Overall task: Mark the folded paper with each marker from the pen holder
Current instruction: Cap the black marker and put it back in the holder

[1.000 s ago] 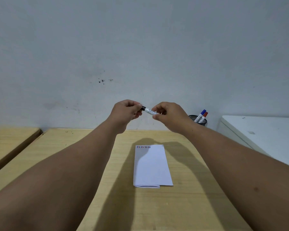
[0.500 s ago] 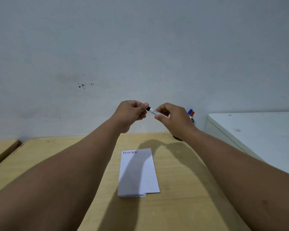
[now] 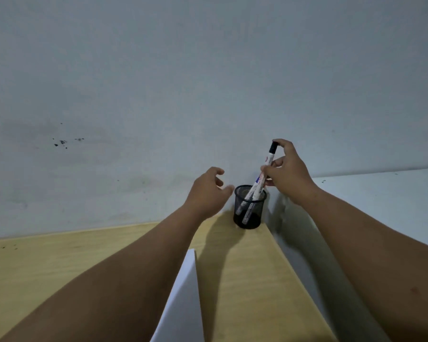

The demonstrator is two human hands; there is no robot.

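Head view: right hand point(image 3: 288, 172) pinching black-capped marker point(image 3: 265, 170), tip end inside mesh pen holder point(image 3: 249, 207); left hand point(image 3: 206, 193) loose, empty, beside holder; folded paper point(image 3: 183, 299) under left forearm on tabletop point(image 3: 245, 280).

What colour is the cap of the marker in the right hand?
Black, seen in the head view: the marker in the right hand has a black cap.

The folded paper point(image 3: 183, 304) runs off the bottom edge, its marks hidden; mesh pen holder point(image 3: 249, 208) veils the marker tips.
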